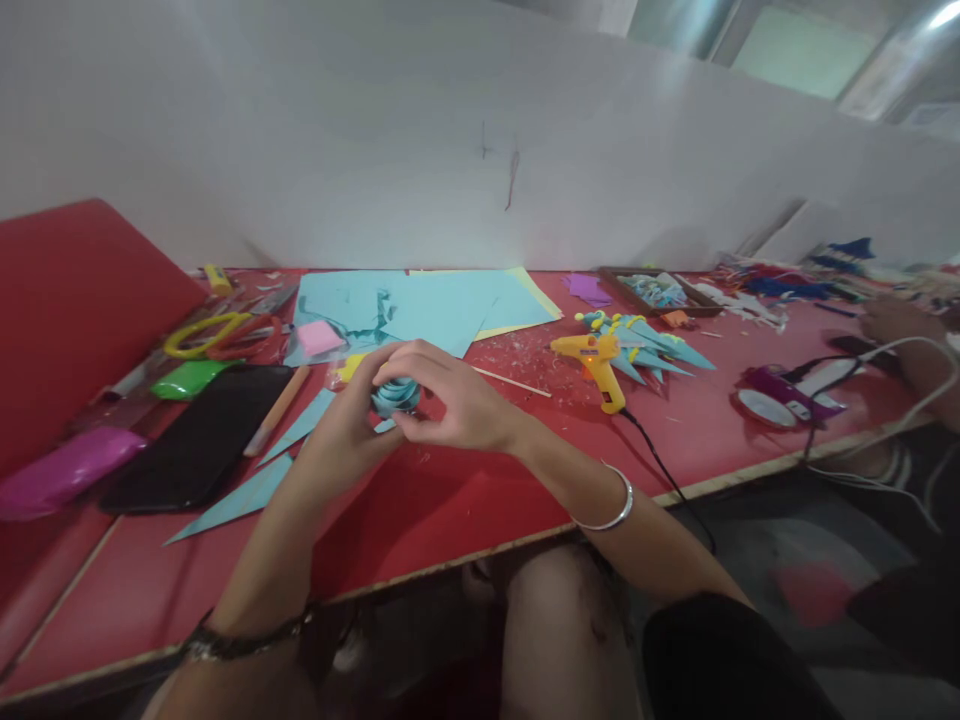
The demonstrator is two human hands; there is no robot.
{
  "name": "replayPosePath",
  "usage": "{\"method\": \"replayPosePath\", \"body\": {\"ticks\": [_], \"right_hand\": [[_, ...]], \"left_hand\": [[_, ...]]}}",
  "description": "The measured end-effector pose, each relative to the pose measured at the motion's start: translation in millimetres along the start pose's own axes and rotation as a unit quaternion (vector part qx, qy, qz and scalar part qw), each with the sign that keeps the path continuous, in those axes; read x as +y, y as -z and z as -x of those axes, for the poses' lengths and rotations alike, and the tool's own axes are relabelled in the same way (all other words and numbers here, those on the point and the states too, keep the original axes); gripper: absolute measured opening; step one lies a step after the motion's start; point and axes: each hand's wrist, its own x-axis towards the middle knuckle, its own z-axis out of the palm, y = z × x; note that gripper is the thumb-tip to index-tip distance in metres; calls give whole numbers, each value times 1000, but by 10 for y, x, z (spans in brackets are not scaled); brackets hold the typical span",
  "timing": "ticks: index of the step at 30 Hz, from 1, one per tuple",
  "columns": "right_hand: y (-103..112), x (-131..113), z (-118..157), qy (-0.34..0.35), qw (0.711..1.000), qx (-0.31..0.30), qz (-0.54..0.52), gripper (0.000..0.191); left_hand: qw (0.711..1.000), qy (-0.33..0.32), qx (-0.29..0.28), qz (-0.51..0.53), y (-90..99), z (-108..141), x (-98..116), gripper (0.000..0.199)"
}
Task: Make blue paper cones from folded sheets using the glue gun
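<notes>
Between my two hands, just above the red table [442, 510], is a coiled blue paper roll [397, 397] with layered edges. My left hand [352, 410] curls round its left side. From the right, my right hand [457, 400] arches over it with thumb and fingers against it. Part of the roll is hidden by my fingers. Cut blue paper triangles [240, 498] lie beside my left wrist. Right of my hands, a yellow hot glue gun [596, 362] rests on the table, its orange light on.
Blue sheets [427, 310] lie along the wall. A black phone [202, 435], scissors [206, 335] and a pink packet [71, 470] are at the left. Finished blue paper cones [660, 350] lie behind the glue gun. Another person's hand [900, 325] is far right, near a purple device [787, 395].
</notes>
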Motion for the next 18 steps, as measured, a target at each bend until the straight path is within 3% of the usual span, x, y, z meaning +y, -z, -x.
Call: {"method": "replayPosePath", "body": {"ticks": [6,18], "right_hand": [[30,22,8,-2,1000,-3,-2,32],[-8,51,28,6,1000,-16,7,28]], "left_hand": [[999,28,-7,28,-9,20,-30,55],[998,44,-15,-43,-3,-7,-71,19]]}}
